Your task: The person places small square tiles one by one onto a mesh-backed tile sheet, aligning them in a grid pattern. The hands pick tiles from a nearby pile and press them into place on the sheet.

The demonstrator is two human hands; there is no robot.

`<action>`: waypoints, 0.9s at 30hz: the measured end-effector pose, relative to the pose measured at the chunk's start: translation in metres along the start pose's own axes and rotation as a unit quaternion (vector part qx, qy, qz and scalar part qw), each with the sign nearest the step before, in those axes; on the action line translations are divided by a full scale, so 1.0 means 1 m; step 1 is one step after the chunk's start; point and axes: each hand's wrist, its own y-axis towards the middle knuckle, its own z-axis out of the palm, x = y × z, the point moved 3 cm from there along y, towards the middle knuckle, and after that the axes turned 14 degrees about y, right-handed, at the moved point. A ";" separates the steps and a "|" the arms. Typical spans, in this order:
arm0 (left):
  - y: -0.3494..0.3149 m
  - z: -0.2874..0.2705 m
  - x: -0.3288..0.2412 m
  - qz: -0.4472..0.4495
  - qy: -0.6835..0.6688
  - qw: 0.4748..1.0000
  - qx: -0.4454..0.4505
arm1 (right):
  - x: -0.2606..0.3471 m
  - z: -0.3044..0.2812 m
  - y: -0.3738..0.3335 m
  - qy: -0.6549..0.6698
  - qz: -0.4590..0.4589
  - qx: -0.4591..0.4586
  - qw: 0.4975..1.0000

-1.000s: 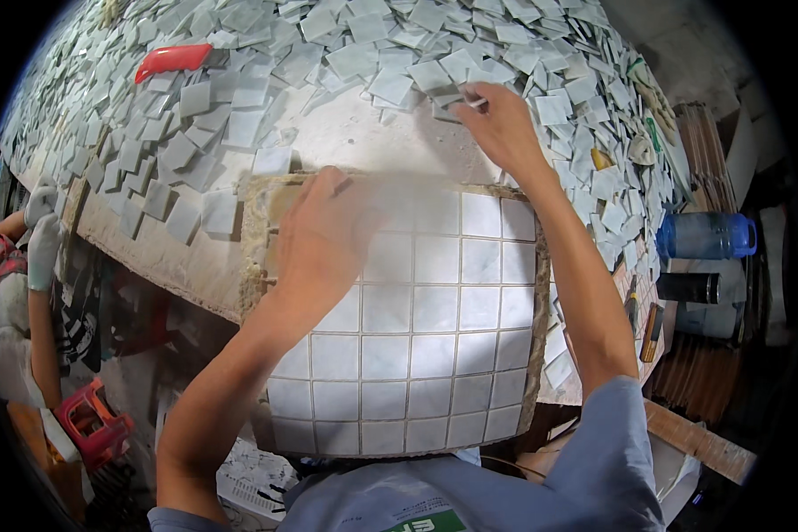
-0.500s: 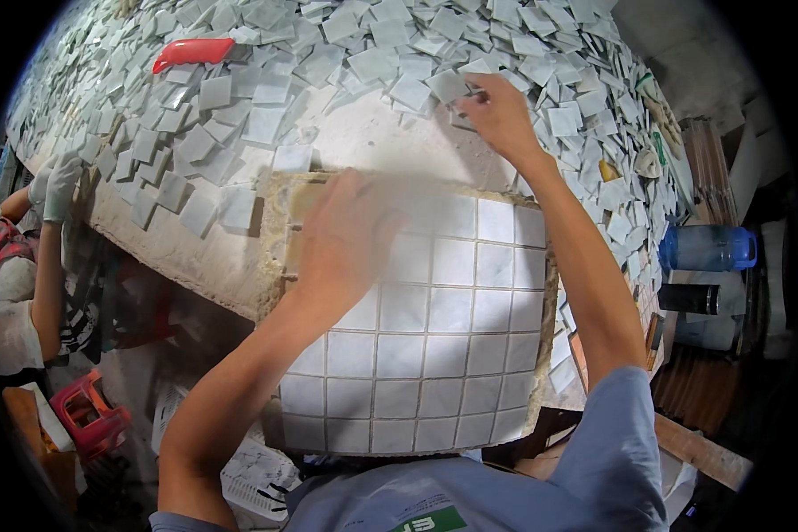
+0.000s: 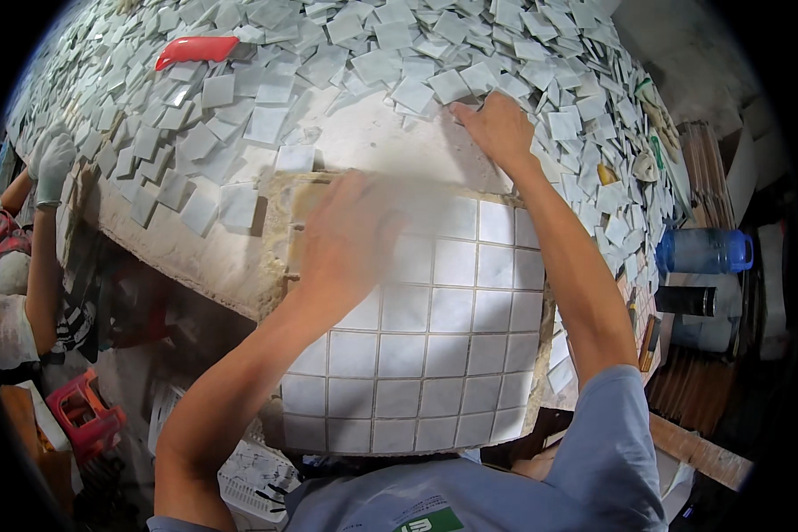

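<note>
A square tray (image 3: 535,403) with a rough tan rim lies before me, its cells filled with rows of pale, square marble-like tiles (image 3: 399,355). My left hand (image 3: 350,235) rests over the upper left cells; a hazy blur hides its fingers and whatever they may hold. Beyond the tray's far edge, my right hand (image 3: 503,133) is at the near border of a heap of loose tiles (image 3: 399,35). Its fingers are curled, with one digit pointing left, and what lies within them is hidden. One loose tile (image 3: 294,159) sits by the tray's far left corner.
A red, glossy object (image 3: 195,51) lies on the heap at the far left. Another person's gloved hand (image 3: 55,168) is at the table's left edge. A red plastic stool (image 3: 84,415) stands below left. On the right are a blue water jug (image 3: 705,250) and a black cylinder (image 3: 687,301).
My right hand has drawn slightly nearer and its fingers have curled in. My left hand stays almost in place. The other person's gloved hand at the left has shifted slightly.
</note>
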 end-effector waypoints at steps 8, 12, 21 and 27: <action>-0.002 0.001 0.003 -0.004 0.006 1.000 0.000 | -0.008 -0.016 -0.015 0.014 -0.138 -0.035 0.990; -0.002 0.000 0.001 -0.010 0.003 1.000 0.000 | -0.014 -0.031 -0.025 0.127 -0.144 -0.002 0.981; -0.002 0.001 0.001 -0.006 0.002 1.000 0.000 | -0.035 -0.038 -0.045 0.546 0.105 0.137 0.820; -0.001 0.002 0.004 -0.029 -0.027 0.999 -0.003 | 0.003 -0.058 -0.089 0.667 0.138 0.196 0.705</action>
